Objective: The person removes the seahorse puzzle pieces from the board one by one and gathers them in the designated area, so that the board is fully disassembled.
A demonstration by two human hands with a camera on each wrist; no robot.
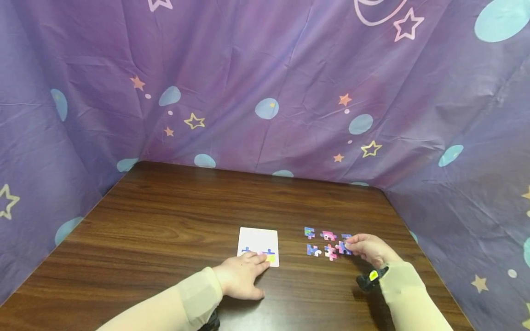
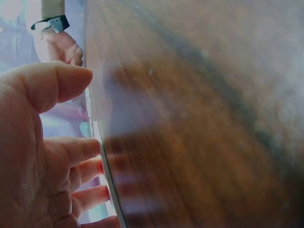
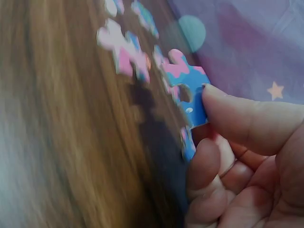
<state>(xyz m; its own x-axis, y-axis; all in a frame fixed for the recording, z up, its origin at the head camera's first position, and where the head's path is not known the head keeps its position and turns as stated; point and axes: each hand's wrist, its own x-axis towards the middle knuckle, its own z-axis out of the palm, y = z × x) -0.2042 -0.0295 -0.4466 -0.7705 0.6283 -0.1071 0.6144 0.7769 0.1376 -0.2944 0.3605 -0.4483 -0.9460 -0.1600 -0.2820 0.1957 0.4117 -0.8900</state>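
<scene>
My right hand [image 1: 370, 248] pinches a blue-and-pink jigsaw piece [image 3: 192, 90] between thumb and fingers, lifted off the table as its shadow in the right wrist view shows. Several other jigsaw pieces [image 1: 328, 236] lie around it in two rows, among them a pink-and-white one [image 3: 123, 50]. My left hand [image 1: 242, 276] lies with fingers extended on the lower part of a white puzzle board [image 1: 258, 236]. Blue and yellow pieces [image 1: 270, 256] show along the board's lower edge, partly covered by the fingers. In the left wrist view the fingertips [image 2: 92, 194] press on the board's edge.
All of this lies on a dark brown wooden table [image 1: 186, 202]. A purple curtain [image 1: 232, 82] with stars and blue ovals hangs behind and along both sides. A black wrist camera [image 1: 370, 278] is strapped under the right wrist.
</scene>
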